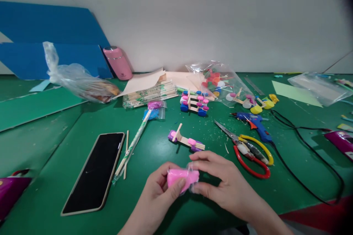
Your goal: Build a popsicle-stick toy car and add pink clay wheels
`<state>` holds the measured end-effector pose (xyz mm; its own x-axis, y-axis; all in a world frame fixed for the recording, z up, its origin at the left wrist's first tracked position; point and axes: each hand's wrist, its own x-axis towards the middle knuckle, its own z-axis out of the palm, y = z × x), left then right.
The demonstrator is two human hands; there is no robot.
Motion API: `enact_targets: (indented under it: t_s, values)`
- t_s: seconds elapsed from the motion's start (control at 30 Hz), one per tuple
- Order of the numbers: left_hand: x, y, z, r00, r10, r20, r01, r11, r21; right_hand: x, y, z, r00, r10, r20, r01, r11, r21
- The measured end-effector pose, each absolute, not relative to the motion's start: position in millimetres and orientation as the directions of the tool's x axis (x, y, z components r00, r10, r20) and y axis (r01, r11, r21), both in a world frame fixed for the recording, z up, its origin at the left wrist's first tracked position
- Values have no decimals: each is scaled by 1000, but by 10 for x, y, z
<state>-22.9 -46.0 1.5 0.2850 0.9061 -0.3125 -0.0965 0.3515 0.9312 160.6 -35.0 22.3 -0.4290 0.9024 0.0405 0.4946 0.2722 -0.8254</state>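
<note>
A lump of pink modelling clay (pixel 176 176) in thin clear wrapping is held between my two hands, low in the middle of the view. My left hand (pixel 162 191) grips its left side, thumb on the front face. At the right end, my right hand (pixel 217 178) pinches the wrapping between thumb and fingers. Just beyond lies a small model of wooden sticks with purple and pink clay (pixel 186 141). Behind that stand similar stick models with blue and pink clay (pixel 194 102).
Scissors (pixel 245 150) and a blue glue gun (pixel 253 121) with a black cord lie right. A phone (pixel 95 172) and bagged sticks (pixel 135 139) lie left. Along the wall are a pink bottle (pixel 118 62), a stick bundle (pixel 151 93) and a bag of coloured pieces (pixel 217 80).
</note>
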Motion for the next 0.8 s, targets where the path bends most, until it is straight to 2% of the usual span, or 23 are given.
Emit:
enact_targets:
  t_s: [0.13,0.27,0.37,0.43,0.6,0.8]
  values:
    - [-223,-470,-26,302,893,-334,-195,401,895,1585,-320,266,-453,891,37,578,325,-748]
    - [-176,-478,-75,335,866,-372,-355,482,801,1553,-313,294,-443,896,30,573,308,-759]
    - [-150,-483,-91,340,868,-362,-373,478,796,1532,-309,311,-464,886,16,560,307,-769]
    - [-154,-488,-96,329,875,-354,-320,456,830,1521,-305,316,-475,880,15,560,315,-766]
    - [-192,-479,-65,281,917,-284,-51,310,949,1494,-327,284,-467,883,32,580,334,-743]
    - [-146,-475,-7,211,951,-227,123,205,971,1452,-357,227,-477,878,34,654,381,-653]
